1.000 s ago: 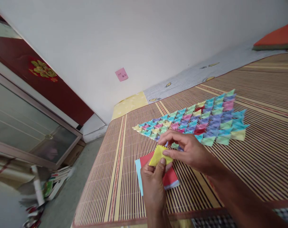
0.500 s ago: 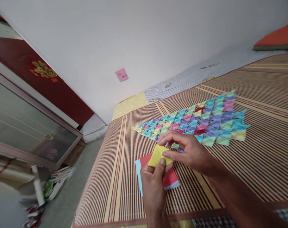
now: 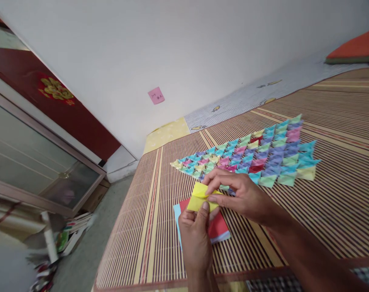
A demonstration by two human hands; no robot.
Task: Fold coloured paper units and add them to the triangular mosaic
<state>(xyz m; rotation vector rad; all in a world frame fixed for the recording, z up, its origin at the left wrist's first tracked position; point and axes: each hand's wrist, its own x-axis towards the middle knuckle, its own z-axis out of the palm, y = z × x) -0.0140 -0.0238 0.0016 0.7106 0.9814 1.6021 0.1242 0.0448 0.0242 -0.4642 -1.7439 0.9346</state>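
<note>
A small yellow paper (image 3: 198, 197) is pinched between both hands above a stack of coloured paper sheets (image 3: 218, 228), red on top, with a blue sheet sticking out at its left. My left hand (image 3: 195, 239) grips the paper's lower edge with the thumb pressed on it. My right hand (image 3: 242, 194) holds the right side, with its fingers folding the top corner over. Just beyond lies a flat patchwork of several small folded paper triangles (image 3: 257, 156) in blue, green, pink, purple and yellow.
Everything rests on a striped bamboo mat (image 3: 324, 202) over a bed beside a white wall bearing a pink sticky note (image 3: 155, 95). An orange cushion (image 3: 355, 50) lies far right. Left of the bed are a glass-fronted cabinet (image 3: 35, 162) and clutter on the floor (image 3: 56, 243).
The top part of the yellow paper has been folded down by my right fingers, showing a new crease. Both hands stay in the same place.
</note>
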